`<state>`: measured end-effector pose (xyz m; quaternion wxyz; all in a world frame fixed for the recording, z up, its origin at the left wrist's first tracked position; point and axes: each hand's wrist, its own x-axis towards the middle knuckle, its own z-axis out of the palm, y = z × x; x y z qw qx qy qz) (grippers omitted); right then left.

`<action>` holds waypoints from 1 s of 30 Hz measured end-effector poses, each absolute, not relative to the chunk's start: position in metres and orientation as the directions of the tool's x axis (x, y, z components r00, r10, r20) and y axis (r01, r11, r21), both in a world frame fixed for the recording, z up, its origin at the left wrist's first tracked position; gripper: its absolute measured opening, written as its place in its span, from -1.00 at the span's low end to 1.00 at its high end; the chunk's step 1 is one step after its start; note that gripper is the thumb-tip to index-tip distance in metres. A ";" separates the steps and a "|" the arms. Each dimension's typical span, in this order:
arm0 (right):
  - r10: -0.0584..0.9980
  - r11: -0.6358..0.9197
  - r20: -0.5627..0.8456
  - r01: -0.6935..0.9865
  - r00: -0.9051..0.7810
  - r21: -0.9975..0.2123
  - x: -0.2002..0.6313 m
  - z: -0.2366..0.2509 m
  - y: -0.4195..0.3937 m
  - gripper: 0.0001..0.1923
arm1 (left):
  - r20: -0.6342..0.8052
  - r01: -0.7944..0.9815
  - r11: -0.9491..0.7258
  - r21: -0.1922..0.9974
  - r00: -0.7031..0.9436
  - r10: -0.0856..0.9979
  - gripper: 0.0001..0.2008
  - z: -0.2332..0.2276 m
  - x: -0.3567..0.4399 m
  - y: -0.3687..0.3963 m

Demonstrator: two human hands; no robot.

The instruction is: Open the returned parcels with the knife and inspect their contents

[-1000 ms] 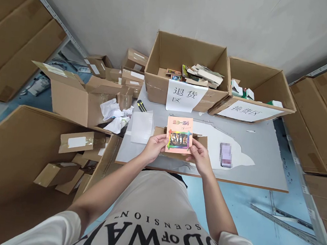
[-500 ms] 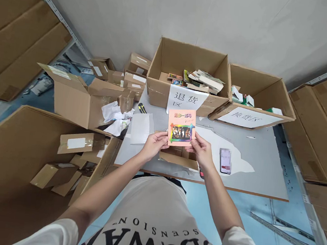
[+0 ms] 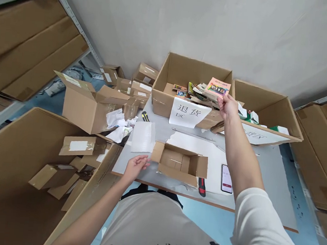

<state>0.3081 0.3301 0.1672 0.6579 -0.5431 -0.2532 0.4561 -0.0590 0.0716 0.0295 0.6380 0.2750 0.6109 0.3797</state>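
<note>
Head view, landmark: the small opened carton (image 3: pixel 180 164) near the front edge of the table (image 3: pixel 263 166); its flaps are spread and its inside shows bare cardboard

Right hand (image 3: pixel 227 105): stretched well beyond the carton, fingers pinched on the pink booklet (image 3: pixel 217 88); the booklet is tilted and sits over the pile in the labelled box (image 3: pixel 190 84) at the far side

Left hand (image 3: pixel 135 165): just left of the carton, fingers loosely spread and holding nothing; fingertips close to the left flap, contact unclear

Progress: the booklet is out of the carton and above the far box but not yet let go, so I judge the drop unfinished; the carton itself remains on the table

Nearby: a phone (image 3: pixel 226 178) right of the carton; a red-handled cutter (image 3: pixel 201 186) at its front right corner; a white sheet (image 3: pixel 143 136) behind and to its left
</note>
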 end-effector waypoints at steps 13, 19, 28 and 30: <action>0.840 -0.207 -0.281 -0.204 0.464 -0.957 0.335 0.142 0.360 -0.89 | -0.629 -0.063 0.626 0.777 -0.053 0.776 -0.42 -0.003 -0.058 0.059; 0.887 -0.075 -0.052 0.031 0.458 -0.997 0.350 0.146 0.285 -0.81 | -0.547 0.256 0.534 0.806 -0.026 0.837 -0.52 -0.041 -0.068 0.065; 0.715 -0.212 -0.084 0.101 0.694 -0.972 0.350 0.018 0.042 -0.66 | -0.334 0.955 -0.056 0.290 0.156 0.930 -0.26 -0.079 -0.107 0.136; 0.678 -0.285 -0.176 0.035 0.714 -0.958 0.337 -0.012 0.006 -0.61 | -0.438 0.967 -0.055 0.247 0.163 0.884 -0.29 -0.090 -0.104 0.148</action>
